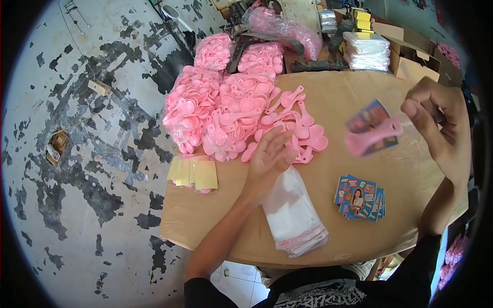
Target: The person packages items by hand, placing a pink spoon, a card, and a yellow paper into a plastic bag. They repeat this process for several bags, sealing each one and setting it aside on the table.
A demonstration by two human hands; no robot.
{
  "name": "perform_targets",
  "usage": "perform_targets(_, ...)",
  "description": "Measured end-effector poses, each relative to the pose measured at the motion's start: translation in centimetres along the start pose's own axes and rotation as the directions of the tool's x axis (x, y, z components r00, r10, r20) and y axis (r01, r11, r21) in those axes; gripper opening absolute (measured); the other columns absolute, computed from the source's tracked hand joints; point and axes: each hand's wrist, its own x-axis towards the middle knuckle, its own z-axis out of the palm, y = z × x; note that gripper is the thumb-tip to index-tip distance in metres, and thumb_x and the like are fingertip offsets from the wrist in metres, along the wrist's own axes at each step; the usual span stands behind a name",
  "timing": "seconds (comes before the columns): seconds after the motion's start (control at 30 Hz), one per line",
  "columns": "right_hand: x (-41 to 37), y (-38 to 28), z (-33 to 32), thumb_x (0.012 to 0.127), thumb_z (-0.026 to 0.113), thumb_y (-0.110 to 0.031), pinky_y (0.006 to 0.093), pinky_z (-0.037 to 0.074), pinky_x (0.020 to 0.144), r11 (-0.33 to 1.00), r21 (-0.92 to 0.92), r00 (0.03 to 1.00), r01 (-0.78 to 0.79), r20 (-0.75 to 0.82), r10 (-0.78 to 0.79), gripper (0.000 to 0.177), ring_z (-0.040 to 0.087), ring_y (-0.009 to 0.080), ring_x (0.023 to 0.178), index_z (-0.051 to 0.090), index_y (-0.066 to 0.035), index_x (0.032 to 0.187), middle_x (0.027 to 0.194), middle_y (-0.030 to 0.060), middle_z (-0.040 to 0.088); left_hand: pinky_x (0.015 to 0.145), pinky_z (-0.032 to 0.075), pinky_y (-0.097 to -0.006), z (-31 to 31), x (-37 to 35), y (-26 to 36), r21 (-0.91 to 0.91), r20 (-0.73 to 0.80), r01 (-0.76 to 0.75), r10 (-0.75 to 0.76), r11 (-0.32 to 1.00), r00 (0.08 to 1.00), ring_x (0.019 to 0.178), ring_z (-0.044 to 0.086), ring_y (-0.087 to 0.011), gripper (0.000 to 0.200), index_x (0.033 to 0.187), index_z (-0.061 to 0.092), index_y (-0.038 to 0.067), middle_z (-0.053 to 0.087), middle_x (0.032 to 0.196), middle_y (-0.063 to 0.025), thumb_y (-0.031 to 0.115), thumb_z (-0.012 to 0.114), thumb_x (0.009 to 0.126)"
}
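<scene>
Left hand fingers together atop loose pink spoons, grip unclear, right hand pinching one clear bag, one spoon and one card inside

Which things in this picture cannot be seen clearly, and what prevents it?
All in the head view:
- Pink spoon and card in the right hand: motion blur makes the card's print unreadable.
- Left hand: it covers some of the loose spoons, so whether its fingers grip one is unclear.
- Clear bags: upper end hidden by the left wrist.
- Boxes, upper right: cut off by the lens edge.
</scene>
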Motion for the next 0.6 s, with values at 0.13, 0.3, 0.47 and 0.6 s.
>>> perform_targets(0.13, -0.8, -1.9, 0.7, 0.086, 0.056, 0.002, 0.0206, 0.036, 0.048, 0.992, -0.084, 0.995, -0.09, 0.043, 0.094, 0.006, 0.047, 0.0055, 0.05, 0.06, 0.001, 0.081, 0.067, 0.0026, 0.059, 0.111, 0.03, -0.0383, 4.7, -1.0, 2.3, 0.472, 0.242, -0.271, 0.172, 0.839, 0.955, 0.134, 0.037, -0.0222, 0.071, 0.143, 0.03, 0.002, 0.039, 0.144, -0.0138, 0.021, 0.07, 0.087)
perform_targets(0.3, 0.2, 0.3, 4.6, 0.086, 0.067, -0.013, 0.0246, 0.044, 0.051, 0.988, 0.146, 0.975, -0.055, 0.223, 0.021, 0.015, 0.053, 0.0145, 0.051, 0.064, 0.002, 0.09, 0.072, 0.0049, 0.064, 0.103, 0.041, -0.0366, 10.2, -1.7, 3.0, 0.449, 0.242, -0.003, -0.119, 0.893, 0.963, 0.126, 0.049, -0.0236, 0.049, 0.135, 0.041, -0.002, 0.051, 0.136, -0.0154, 0.019, 0.06, 0.094)
perform_targets(0.47, 0.5, 2.0, 5.0, 0.09, 0.064, -0.011, 0.0244, 0.047, 0.062, 0.931, 0.29, 0.964, -0.221, 0.21, 0.163, 0.026, 0.059, 0.0104, 0.068, 0.061, -0.002, 0.115, 0.084, 0.0083, 0.067, 0.094, 0.049, -0.0319, 8.3, -2.1, 2.9, 0.012, 0.332, 0.328, -0.313, 0.945, 0.89, 0.116, 0.058, -0.0211, 0.038, 0.132, 0.043, -0.002, 0.056, 0.131, -0.0153, 0.016, 0.05, 0.1)
perform_targets(0.6, 0.9, 2.6, 5.5, 0.087, 0.067, -0.006, 0.0258, 0.048, 0.063, 0.896, 0.308, 0.88, -0.321, 0.447, 0.161, 0.025, 0.058, 0.007, 0.07, 0.061, -0.002, 0.111, 0.084, 0.0089, 0.066, 0.089, 0.051, -0.0296, 7.3, -2.4, 3.2, -0.028, 0.193, 0.264, -0.254, 0.964, 0.948, 0.108, 0.061, -0.0178, 0.036, 0.133, 0.043, -0.001, 0.059, 0.123, -0.0122, 0.019, 0.045, 0.102)
